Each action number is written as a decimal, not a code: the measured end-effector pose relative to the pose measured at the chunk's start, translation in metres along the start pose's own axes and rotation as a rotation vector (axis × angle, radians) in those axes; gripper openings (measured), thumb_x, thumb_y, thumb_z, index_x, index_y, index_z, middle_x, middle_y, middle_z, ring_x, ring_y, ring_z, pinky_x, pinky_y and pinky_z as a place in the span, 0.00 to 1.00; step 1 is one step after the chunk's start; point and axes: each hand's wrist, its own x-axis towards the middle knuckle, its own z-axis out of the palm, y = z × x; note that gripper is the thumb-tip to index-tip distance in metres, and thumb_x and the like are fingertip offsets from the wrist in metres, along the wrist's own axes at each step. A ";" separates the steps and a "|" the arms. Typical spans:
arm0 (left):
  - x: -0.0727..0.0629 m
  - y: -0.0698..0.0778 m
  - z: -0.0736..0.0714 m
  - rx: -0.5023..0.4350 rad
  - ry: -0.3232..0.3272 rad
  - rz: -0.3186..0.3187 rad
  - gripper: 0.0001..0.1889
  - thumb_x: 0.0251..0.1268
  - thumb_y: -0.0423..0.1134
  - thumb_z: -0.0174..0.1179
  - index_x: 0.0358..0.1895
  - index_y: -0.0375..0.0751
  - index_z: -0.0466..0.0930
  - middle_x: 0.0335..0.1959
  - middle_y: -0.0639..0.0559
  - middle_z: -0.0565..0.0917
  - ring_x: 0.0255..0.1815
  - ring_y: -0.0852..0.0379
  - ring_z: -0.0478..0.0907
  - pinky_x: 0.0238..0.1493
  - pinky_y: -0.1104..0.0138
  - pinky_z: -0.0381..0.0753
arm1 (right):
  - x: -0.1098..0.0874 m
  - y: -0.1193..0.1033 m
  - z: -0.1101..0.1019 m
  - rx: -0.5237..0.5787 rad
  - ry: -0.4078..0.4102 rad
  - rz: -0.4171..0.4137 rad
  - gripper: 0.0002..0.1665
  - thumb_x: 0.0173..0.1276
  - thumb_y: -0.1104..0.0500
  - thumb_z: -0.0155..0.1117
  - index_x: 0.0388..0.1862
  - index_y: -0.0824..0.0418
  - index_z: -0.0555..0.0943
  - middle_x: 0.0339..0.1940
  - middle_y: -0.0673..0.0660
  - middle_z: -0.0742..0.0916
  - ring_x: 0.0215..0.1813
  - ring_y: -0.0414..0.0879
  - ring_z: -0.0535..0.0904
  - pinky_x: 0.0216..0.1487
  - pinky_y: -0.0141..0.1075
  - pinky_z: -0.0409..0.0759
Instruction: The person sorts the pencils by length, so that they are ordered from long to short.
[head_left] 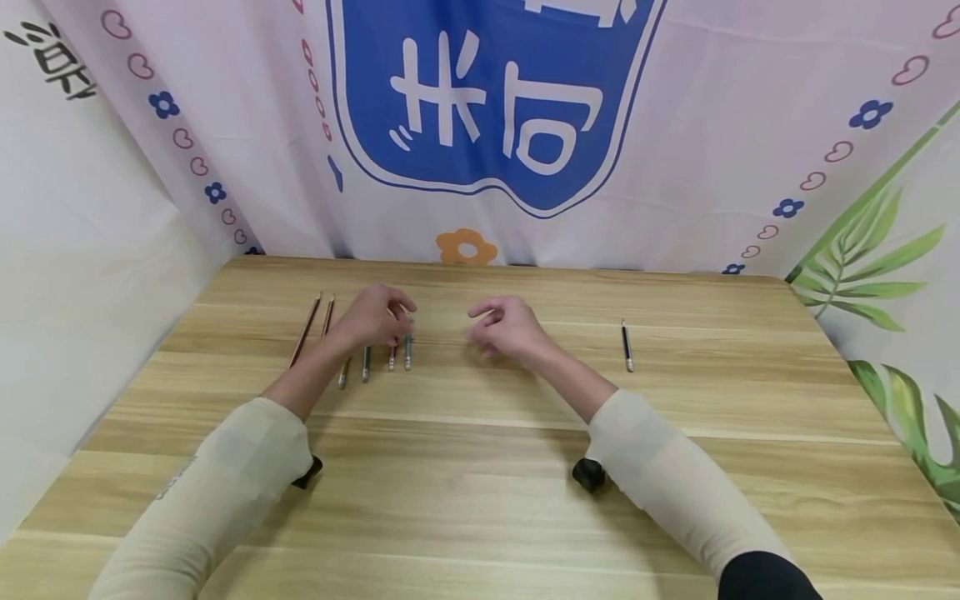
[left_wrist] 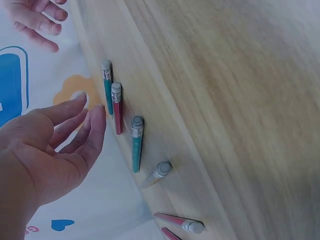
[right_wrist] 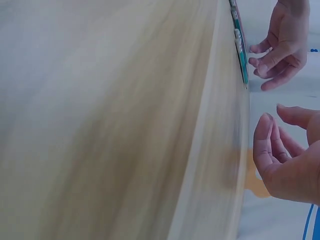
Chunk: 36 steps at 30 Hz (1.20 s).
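Note:
My left hand [head_left: 375, 315] hovers over the right end of a row of pencils, its fingers loosely bent with nothing between them. Under and beside it lie a teal pencil [head_left: 408, 354] and a red pencil [left_wrist: 117, 110], eraser ends toward me. Another teal pencil [left_wrist: 136, 145] and one with a grey eraser [left_wrist: 161, 171] continue the row leftward. Two reddish pencils [head_left: 305, 332] lie at its left end, partly behind my forearm. Facing the left hand across a gap, my right hand [head_left: 510, 327] is held above the table, fingers loosely curled and holding nothing.
A single dark blue pencil [head_left: 627, 346] lies apart on the right of the wooden table [head_left: 450, 500]. Behind the table's far edge hangs a printed cloth [head_left: 247, 125]. Small black objects [head_left: 588, 475] show at both sleeve cuffs.

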 end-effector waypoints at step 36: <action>0.011 0.004 0.014 0.150 -0.009 -0.020 0.19 0.60 0.18 0.68 0.55 0.18 0.80 0.35 0.38 0.80 0.22 0.58 0.83 0.29 0.69 0.90 | -0.032 0.028 -0.093 -0.021 0.104 -0.019 0.23 0.68 0.74 0.63 0.62 0.79 0.76 0.39 0.61 0.86 0.36 0.45 0.84 0.35 0.34 0.90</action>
